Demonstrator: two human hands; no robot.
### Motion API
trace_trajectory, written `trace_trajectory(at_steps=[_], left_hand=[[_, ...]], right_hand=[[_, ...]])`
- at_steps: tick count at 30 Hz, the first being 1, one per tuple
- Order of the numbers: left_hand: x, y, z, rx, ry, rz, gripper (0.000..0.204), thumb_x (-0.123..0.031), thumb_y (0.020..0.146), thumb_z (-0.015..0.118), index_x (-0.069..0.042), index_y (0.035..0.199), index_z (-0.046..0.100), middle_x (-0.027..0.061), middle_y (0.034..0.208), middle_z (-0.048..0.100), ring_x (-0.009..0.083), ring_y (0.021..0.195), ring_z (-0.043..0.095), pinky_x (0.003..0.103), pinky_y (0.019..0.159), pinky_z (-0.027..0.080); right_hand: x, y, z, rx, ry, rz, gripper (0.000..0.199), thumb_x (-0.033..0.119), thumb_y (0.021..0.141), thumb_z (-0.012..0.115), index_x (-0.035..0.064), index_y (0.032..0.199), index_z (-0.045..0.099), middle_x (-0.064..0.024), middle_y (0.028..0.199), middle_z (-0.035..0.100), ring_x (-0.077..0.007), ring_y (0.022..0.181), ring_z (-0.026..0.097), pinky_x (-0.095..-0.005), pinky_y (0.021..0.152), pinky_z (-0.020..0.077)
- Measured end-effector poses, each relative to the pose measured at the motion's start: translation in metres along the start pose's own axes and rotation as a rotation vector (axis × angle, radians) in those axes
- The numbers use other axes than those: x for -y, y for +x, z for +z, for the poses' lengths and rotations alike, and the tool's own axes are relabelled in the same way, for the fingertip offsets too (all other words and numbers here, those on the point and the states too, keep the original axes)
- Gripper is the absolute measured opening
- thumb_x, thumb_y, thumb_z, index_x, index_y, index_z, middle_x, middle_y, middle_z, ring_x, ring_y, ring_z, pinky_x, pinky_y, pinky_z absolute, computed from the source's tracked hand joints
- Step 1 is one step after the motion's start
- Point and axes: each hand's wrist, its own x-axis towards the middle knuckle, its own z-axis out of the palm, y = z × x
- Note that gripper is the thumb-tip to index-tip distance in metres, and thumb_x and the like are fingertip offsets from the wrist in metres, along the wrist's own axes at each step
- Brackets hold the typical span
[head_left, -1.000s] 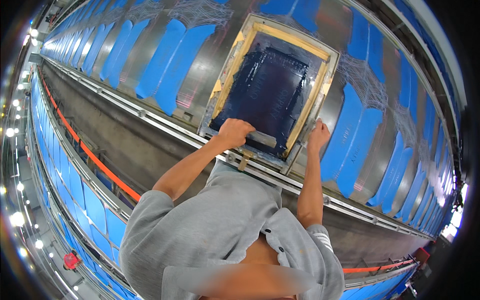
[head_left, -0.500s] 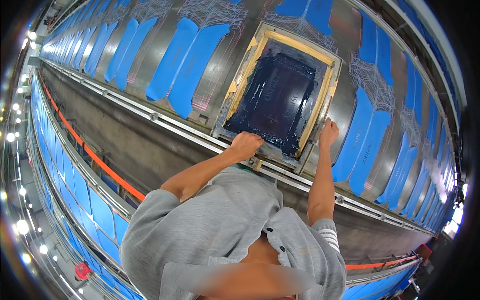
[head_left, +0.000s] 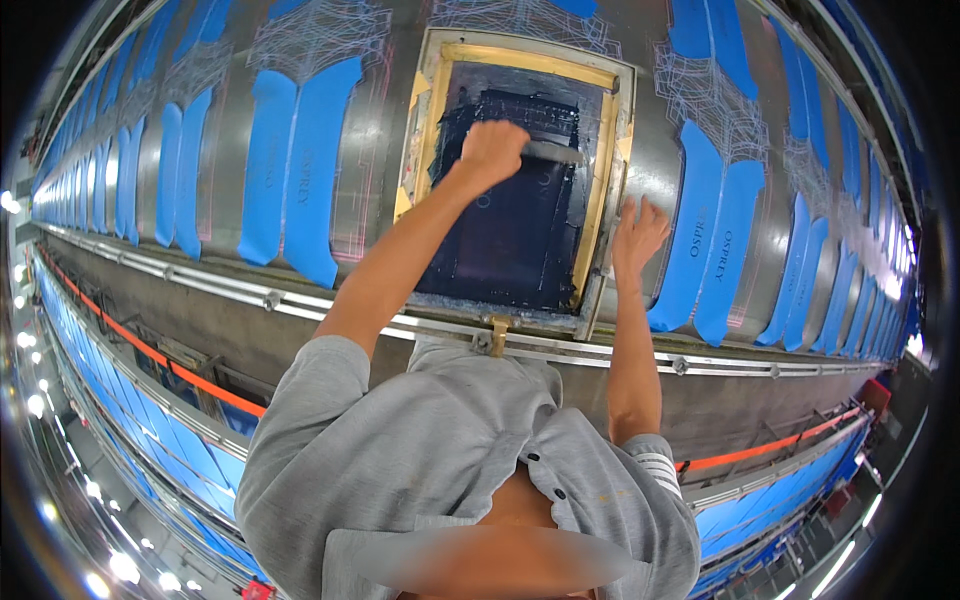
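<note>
A screen-printing frame (head_left: 424, 115) with yellow-taped inner edges lies on the long metal table in front of me. Dark blue ink (head_left: 510, 255) covers much of its mesh. My left hand (head_left: 493, 147) is closed around a squeegee (head_left: 553, 152), over the far half of the mesh. The squeegee's blade reaches rightward from the fist; its left part is hidden by my hand. Beside the frame's right edge, my right hand (head_left: 640, 235) has its fingers apart and holds nothing. Whether its fingertips touch the frame is unclear.
Blue cut fabric pieces (head_left: 318, 170) lie in rows on the metal table (head_left: 385, 200), with more blue pieces (head_left: 705, 230) close to my right hand. A metal rail (head_left: 300, 307) runs along the table's near edge. Behind me, an orange strip (head_left: 170, 362) borders another table.
My left hand has gone from the frame's near edge to its far half with the squeegee. My right hand's fingers have spread. The view has turned, so the frame appears straighter.
</note>
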Motion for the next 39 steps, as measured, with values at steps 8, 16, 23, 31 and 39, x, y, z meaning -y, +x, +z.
trace_trajectory(at_steps=[8,16,23,31,39], left_hand=[[0.025,0.115,-0.064,0.279,0.027,0.031,0.046,-0.013,0.072,0.069,-0.011,0.117,0.075,0.0201,0.104,0.074,0.0368,0.097,0.072,0.047,0.084,0.057],[0.016,0.042,-0.024,0.090,0.055,0.068,0.035,-0.012,0.075,0.064,-0.018,0.106,0.079,0.0179,0.096,0.074,0.0362,0.087,0.072,0.048,0.077,0.058],[-0.046,-0.168,0.034,0.059,-0.116,0.027,0.031,-0.004,0.074,0.064,-0.016,0.099,0.078,0.0101,0.094,0.075,0.0314,0.086,0.072,0.045,0.072,0.058],[-0.034,-0.148,0.019,0.268,-0.030,0.036,0.030,-0.012,0.076,0.066,-0.020,0.101,0.080,0.0143,0.091,0.074,0.0343,0.087,0.072,0.048,0.075,0.058],[0.021,0.091,-0.050,0.215,0.039,0.032,0.043,-0.017,0.074,0.072,-0.018,0.117,0.076,0.0192,0.098,0.074,0.0358,0.094,0.072,0.049,0.083,0.058]], right_hand=[[0.133,0.189,0.017,0.566,0.234,-0.688,0.044,0.039,0.082,0.075,0.0084,0.113,0.073,-0.0157,0.108,0.072,-0.0356,0.105,0.067,-0.0451,0.090,0.0533],[0.126,0.104,0.063,0.528,0.107,-0.698,0.013,0.010,0.074,0.063,0.0084,0.085,0.072,-0.0148,0.083,0.069,-0.0343,0.087,0.067,-0.0477,0.086,0.0535],[0.097,-0.075,-0.049,0.688,0.143,-0.708,0.011,0.008,0.074,0.066,0.0066,0.085,0.067,-0.0100,0.090,0.065,-0.0288,0.099,0.062,-0.0535,0.108,0.0412],[0.099,-0.063,-0.047,0.806,0.119,-0.695,0.015,0.014,0.076,0.067,0.0074,0.087,0.072,-0.0105,0.090,0.071,-0.0280,0.099,0.064,-0.0526,0.100,0.0450],[0.126,0.151,0.081,0.601,0.052,-0.682,0.019,0.015,0.081,0.059,0.0108,0.093,0.073,-0.0144,0.089,0.072,-0.0361,0.090,0.070,-0.0492,0.082,0.0557]])
